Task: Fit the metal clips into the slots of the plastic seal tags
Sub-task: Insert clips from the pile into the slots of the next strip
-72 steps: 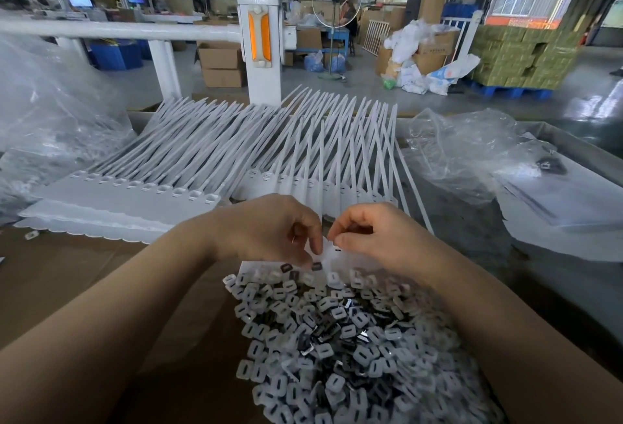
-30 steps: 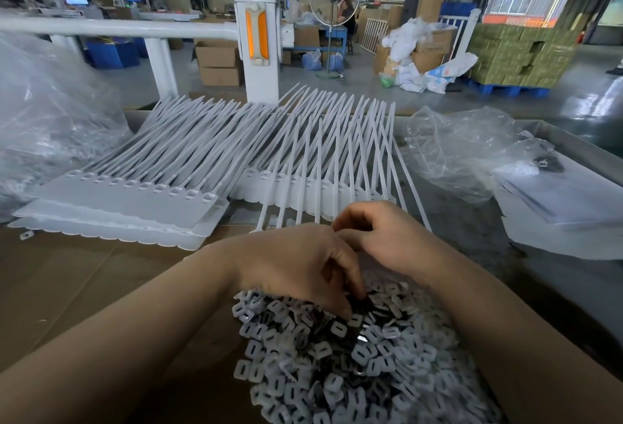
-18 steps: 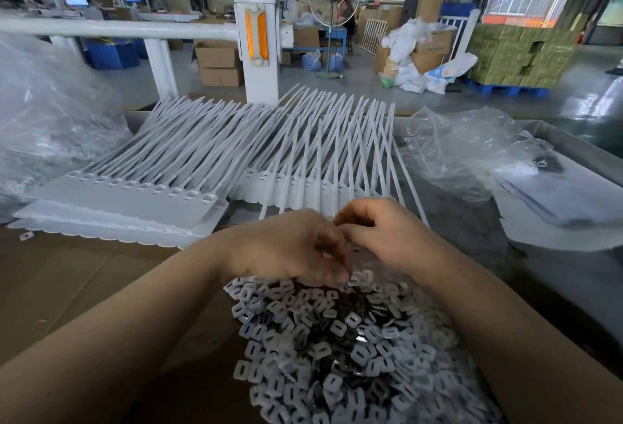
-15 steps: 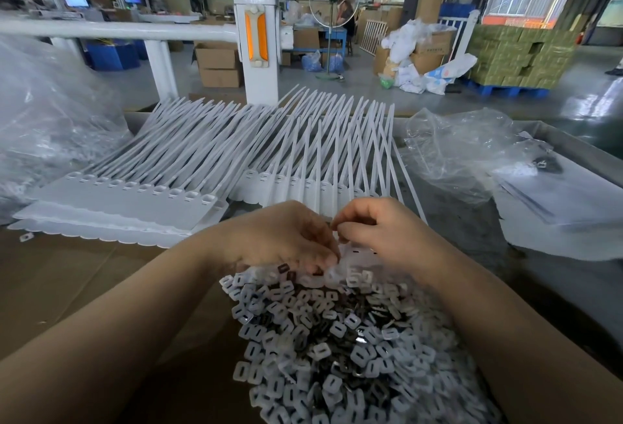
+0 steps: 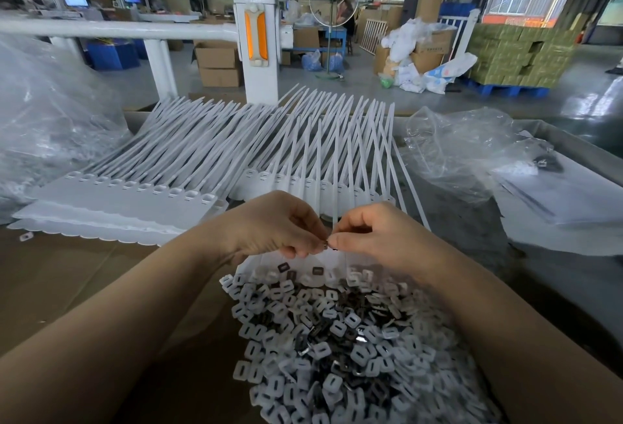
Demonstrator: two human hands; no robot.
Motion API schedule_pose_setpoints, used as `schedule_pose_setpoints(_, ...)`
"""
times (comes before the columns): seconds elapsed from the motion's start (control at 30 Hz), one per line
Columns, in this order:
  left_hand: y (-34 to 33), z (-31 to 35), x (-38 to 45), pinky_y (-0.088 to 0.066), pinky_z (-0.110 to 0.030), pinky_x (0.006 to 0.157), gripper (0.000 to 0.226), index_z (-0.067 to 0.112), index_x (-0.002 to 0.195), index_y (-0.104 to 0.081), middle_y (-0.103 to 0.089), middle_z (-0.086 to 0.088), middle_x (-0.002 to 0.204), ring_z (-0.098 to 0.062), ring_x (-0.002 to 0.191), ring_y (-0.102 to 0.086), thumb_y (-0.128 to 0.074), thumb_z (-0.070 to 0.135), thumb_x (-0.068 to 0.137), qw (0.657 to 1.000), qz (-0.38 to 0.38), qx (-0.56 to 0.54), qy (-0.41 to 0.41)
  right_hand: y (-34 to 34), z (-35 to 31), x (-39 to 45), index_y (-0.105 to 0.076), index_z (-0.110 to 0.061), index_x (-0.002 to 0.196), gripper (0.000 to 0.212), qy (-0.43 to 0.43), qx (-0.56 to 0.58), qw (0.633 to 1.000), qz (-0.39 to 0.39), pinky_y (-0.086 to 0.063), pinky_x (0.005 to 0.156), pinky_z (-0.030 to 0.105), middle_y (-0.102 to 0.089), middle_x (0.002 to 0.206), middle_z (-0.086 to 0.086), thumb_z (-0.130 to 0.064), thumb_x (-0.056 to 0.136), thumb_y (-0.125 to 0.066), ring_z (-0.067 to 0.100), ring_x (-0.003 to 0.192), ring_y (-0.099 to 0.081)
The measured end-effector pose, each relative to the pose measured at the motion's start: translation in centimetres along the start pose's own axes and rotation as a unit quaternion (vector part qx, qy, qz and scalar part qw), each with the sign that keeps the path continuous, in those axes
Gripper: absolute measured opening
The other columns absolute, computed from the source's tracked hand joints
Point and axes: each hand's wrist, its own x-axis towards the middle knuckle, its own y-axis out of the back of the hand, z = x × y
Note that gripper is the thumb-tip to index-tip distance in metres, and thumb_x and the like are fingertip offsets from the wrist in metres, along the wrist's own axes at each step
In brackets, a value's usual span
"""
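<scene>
Left hand [image 5: 273,224] and right hand [image 5: 374,234] meet fingertip to fingertip, both pinching small dark metal clip [image 5: 326,246] above loose clip pile [image 5: 337,339]; judged alignment for insertion. Seal tags [image 5: 209,167] fanned just beyond, slots facing worker.

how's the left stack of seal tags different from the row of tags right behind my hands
The left stack lies as flat joined sheets piled in layers, heads facing up with open slots. The row behind the hands is a single spread layer, straps fanned and crossing loosely. Both are white plastic, straps pointing away from you.
</scene>
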Motion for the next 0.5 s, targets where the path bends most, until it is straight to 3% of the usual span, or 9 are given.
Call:
schedule_pose_setpoints(0.23, -0.28, 0.2, -0.05, -0.052, -0.016, 0.064, 0.016, 0.017, 0.081, -0.073, -0.074, -0.005, 0.079, -0.007, 0.066, -0.064, -0.079, 0.004, 0.076, 1.0, 0.001, -0.013, -0.009, -0.13, -0.04, -0.06, -0.071, -0.029, 0.083, 0.004, 0.014, -0.003, 1.0, -0.001, -0.044, 0.06, 0.01, -0.069, 0.077, -0.013, -0.03, 0.086, -0.074, -0.005, 0.069, -0.062)
schedule_pose_setpoints(0.5, -0.52, 0.23, -0.18, -0.052, -0.017, 0.063, 0.019, 0.013, 0.084, -0.07, -0.072, -0.002, 0.076, -0.007, 0.065, -0.063, -0.079, -0.001, 0.074, 1.0, -0.004, -0.008, -0.01, -0.19, -0.25, -0.26, -0.071, -0.027, 0.083, 0.003, 0.013, -0.011, 1.0, -0.01, -0.053, 0.07, 0.025, -0.073, 0.084, -0.003, -0.027, 0.086, -0.073, 0.01, 0.074, -0.067)
